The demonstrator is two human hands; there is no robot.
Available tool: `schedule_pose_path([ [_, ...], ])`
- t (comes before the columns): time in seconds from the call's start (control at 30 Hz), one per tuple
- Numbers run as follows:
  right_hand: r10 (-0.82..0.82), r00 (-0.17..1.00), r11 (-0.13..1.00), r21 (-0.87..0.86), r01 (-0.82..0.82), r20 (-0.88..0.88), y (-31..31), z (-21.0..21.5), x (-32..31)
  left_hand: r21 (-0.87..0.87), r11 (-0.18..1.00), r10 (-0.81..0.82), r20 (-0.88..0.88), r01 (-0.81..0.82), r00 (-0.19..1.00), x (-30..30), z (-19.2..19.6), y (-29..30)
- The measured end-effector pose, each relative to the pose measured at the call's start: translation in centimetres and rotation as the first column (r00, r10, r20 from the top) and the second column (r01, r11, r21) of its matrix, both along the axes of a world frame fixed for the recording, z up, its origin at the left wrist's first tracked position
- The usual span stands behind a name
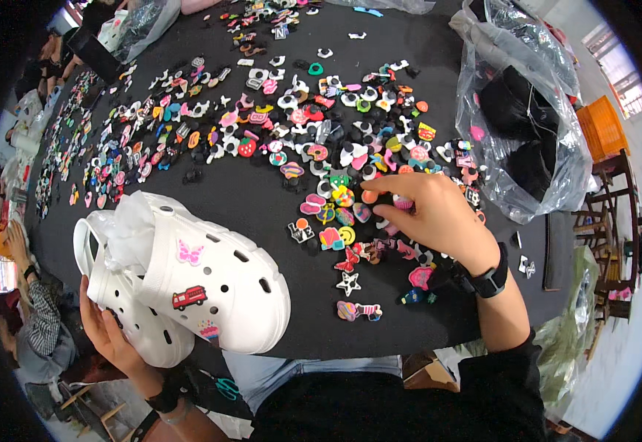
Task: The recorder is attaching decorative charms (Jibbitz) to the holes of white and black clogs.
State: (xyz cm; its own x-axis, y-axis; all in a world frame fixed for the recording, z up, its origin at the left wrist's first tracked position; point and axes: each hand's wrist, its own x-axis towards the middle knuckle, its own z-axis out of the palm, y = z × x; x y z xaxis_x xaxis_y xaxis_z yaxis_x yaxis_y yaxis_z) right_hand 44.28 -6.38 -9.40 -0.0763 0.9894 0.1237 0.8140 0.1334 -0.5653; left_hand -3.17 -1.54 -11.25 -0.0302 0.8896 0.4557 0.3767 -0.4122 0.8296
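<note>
Whether the narrowed right hand holds an orange charm, or left hand a clog, is unclear.

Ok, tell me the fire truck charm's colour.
The fire truck charm is mainly red; see the head view.

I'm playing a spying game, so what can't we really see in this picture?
In the head view:
- Part of the rear white clog: the front white clog covers it.
- The front white clog's inside: white stuffing fills it.
- Whatever is under the right hand: the hand hides it.
- Designs on far-left charms: too small.
- Clear plastic, top middle: cut off by the top edge.
</note>
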Motion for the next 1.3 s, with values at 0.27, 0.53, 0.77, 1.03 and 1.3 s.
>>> schedule_pose_path([
  [0.27, -0.041, 0.997, 0.993, 0.111, 0.033, 0.066, 0.1, 0.1, -0.2, -0.005, 1.0, 0.031, 0.018, -0.031, 0.999, 0.4, 0.1, 0.0],
  [0.53, 0.059, 0.986, 0.995, 0.071, -0.071, 0.158, -0.1, 0.1, -1.1, -0.009, 1.0, 0.01, 0.042, -0.009, 0.999, 1.0, 0.2, 0.1],
  [0.77, -0.114, 0.972, 0.993, 0.016, 0.119, -0.205, -0.6, 1.0, -0.4, 0.018, 1.0, -0.01, 0.017, 0.009, 1.0, 0.1, -0.1, 0.0],
  [1.03, -0.12, 0.866, 0.991, -0.012, 0.131, -0.485, -4.9, 6.3, 3.0, 0.022, 0.999, 0.024, -0.028, -0.024, 0.999, 0.5, 0.3, 0.1],
  [1.3, 0.223, 0.844, 0.963, -0.021, -0.267, -0.487, -6.4, 8.2, 4.4, -0.013, 1.0, 0.02, -0.016, -0.02, 1.0, 0.1, 0.2, 0.3],
])
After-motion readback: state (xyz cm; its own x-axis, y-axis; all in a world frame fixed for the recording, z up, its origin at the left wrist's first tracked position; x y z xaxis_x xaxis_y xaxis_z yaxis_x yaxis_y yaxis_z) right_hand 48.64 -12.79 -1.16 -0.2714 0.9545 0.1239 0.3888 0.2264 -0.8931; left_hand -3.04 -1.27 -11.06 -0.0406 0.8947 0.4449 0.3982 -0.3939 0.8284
